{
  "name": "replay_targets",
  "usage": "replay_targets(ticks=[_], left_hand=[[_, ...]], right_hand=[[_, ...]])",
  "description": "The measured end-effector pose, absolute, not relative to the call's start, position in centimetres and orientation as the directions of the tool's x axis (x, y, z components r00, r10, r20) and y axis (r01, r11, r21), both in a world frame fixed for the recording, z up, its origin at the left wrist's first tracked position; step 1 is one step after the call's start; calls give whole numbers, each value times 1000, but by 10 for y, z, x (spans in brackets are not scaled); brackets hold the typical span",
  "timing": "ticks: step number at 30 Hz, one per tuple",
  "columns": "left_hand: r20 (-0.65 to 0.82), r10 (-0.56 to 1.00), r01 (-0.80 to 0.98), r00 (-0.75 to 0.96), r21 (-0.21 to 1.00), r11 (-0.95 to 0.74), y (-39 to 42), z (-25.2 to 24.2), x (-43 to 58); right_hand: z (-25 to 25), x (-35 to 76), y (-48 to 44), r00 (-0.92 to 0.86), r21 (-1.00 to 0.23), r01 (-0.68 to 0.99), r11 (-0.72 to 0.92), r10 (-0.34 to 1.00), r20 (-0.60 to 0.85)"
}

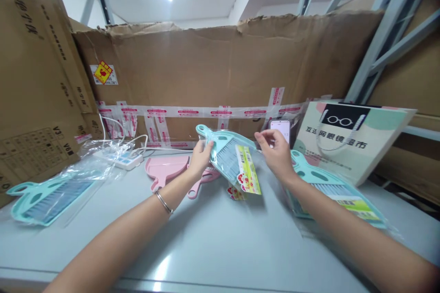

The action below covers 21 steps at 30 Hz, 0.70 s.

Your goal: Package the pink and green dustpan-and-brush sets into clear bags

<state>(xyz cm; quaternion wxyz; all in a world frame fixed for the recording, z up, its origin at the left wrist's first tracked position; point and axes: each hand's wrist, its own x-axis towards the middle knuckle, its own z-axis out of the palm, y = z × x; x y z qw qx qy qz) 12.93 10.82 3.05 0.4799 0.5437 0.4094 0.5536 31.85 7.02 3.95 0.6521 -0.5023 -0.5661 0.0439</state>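
Head camera view, looking down over two bare forearms stretched across a pale grey bench (213, 242). The left hand (201, 158), with a thin bangle (163, 202) on its wrist, is closed on the left edge of a teal dustpan-and-brush set (222, 150), held tilted just above the bench at the middle of the view. The right hand (277, 153) pinches the set's upper right corner with its fingertips, seemingly on the clear wrapper there. A bright yellow and pink label card (248, 173) hangs at the set's lower end. The set looks light and stiff, thin moulded plastic with soft bristles. Its film sleeve is probably slippery, so the firm rim or the looped handle at the top would give a surer hold than the wrapper. Just behind the left hand a pink dustpan (167, 166) lies flat on the bench. Under the right forearm rests a second teal set (332, 188) in its sleeve. A third teal set (44, 198) lies far left, half under loose plastic film, near a white power strip (125, 160). Behind the right hand a phone (281, 127) stands upright, next to a paper bag printed with glasses (347, 139). A taped cardboard wall (223, 64) closes off the back.
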Motion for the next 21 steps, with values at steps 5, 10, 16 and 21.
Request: replay_targets(ticks=[5, 10, 16, 21], left_hand=[[138, 988, -194, -76, 969, -150, 105, 11, 123], [276, 950, -118, -143, 949, -294, 108, 5, 122], [303, 930, -126, -210, 934, -333, 104, 7, 114], [331, 941, -191, -67, 922, -337, 78, 10, 127]], right_hand=[[-2, 302, 60, 273, -992, 7, 129, 954, 126], [-14, 315, 63, 225, -999, 39, -23, 974, -14], [0, 325, 56, 385, -785, 547, 290, 746, 543], [1, 296, 60, 254, -989, 28, 144, 956, 146]])
